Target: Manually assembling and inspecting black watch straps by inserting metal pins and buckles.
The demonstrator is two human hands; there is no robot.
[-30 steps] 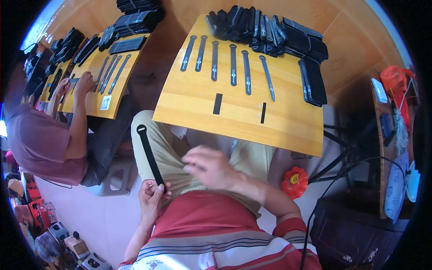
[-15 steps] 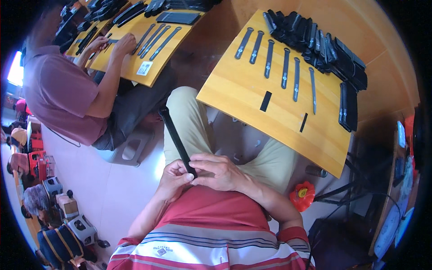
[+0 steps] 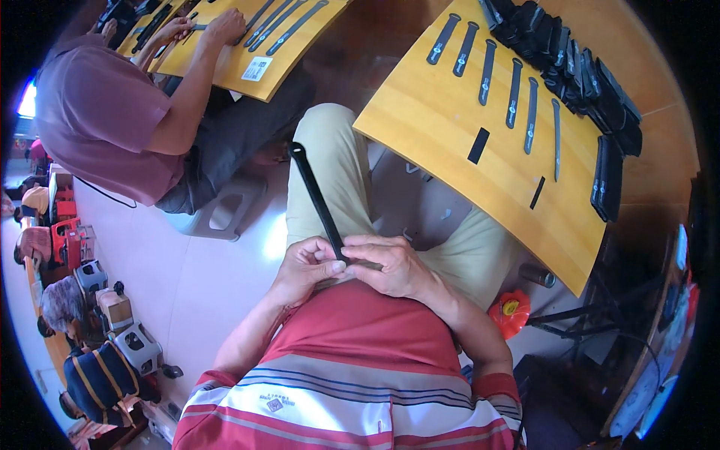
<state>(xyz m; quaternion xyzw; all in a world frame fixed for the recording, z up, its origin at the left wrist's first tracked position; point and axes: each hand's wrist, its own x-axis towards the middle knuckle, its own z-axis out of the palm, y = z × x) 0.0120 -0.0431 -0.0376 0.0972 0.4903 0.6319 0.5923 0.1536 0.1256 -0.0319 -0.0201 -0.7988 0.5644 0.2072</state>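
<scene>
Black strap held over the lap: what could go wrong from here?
1. The black strap is gripped only at its near end by the left hand and right hand; its long free end might swing or slip.
2. It's held over the lap, off the wooden board, so a drop probably reaches the floor.

A red short-sleeved shirt is worn, w/ white and navy stripes banded across the chest and sleeves at the bottom of the frame; a small emblem is seen at lower centre. Light khaki trousers are worn, visible at centre. Forearms and both hands are left bare.
</scene>
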